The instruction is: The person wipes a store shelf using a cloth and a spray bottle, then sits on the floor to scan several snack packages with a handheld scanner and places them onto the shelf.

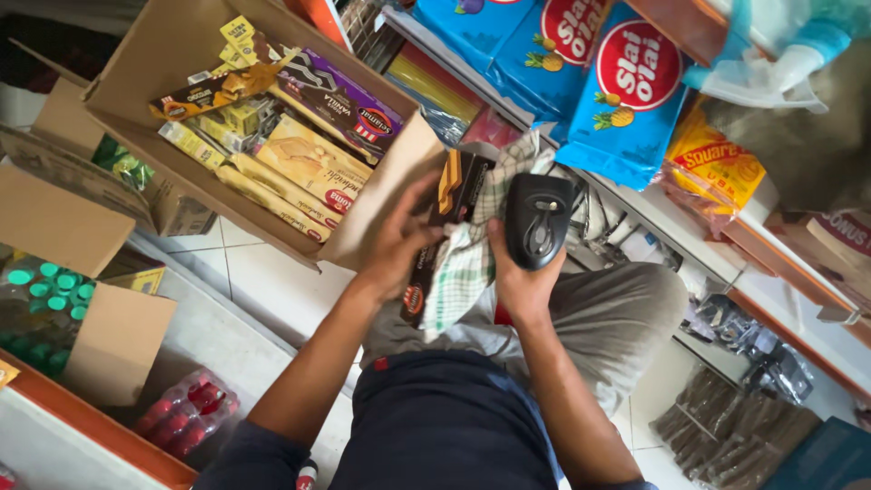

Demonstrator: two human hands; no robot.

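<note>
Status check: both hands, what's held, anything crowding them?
Left hand grips dark snack pack. Right hand holds black scanner and checked cloth. Open carton close left.

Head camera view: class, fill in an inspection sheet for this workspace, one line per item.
Surface: white tiled floor.
Job's things: dark snack pack, checked cloth, black handheld scanner.
Clutter: open cardboard box of wafer packs; green-capped bottles; red bottles.
Grippers: left hand holds the snack pack; right hand holds the scanner.
Cables: nothing seen.
Surroundings: shelf with blue biscuit packs.
</note>
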